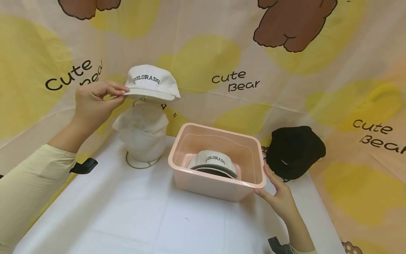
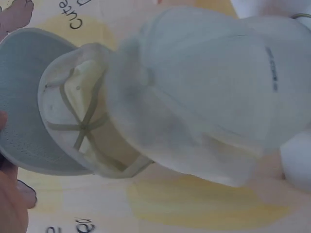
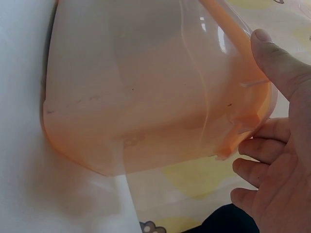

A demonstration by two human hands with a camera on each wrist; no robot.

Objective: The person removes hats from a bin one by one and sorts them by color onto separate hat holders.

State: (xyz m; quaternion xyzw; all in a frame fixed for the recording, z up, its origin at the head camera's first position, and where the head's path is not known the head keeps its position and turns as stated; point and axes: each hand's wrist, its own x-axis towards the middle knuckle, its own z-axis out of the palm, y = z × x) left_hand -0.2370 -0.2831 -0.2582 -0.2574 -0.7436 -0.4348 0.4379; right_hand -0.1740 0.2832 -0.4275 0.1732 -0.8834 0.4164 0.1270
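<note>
My left hand point(image 1: 96, 102) pinches the brim edge of a white cap point(image 1: 152, 79) lettered COLORADO. The cap is raised over a stand point(image 1: 141, 164) with a gold ring base, where whitish headwear point(image 1: 142, 134) hangs. In the left wrist view, the held cap's seamed inside point(image 2: 85, 126) and grey-green brim point(image 2: 34, 97) face the camera, close beside the headwear on the stand. My right hand point(image 1: 280, 199) grips the right end of a pink plastic bin point(image 1: 206, 181), thumb at its front corner. Inside the bin lies white COLORADO headwear point(image 1: 215, 158), its brim toward me.
A black hat point(image 1: 295, 151) stands right of the bin, near the table's right side. White cloth covers the table point(image 1: 152, 215). Behind it hangs a patterned curtain point(image 1: 196, 63) with bears and Cute Bear lettering.
</note>
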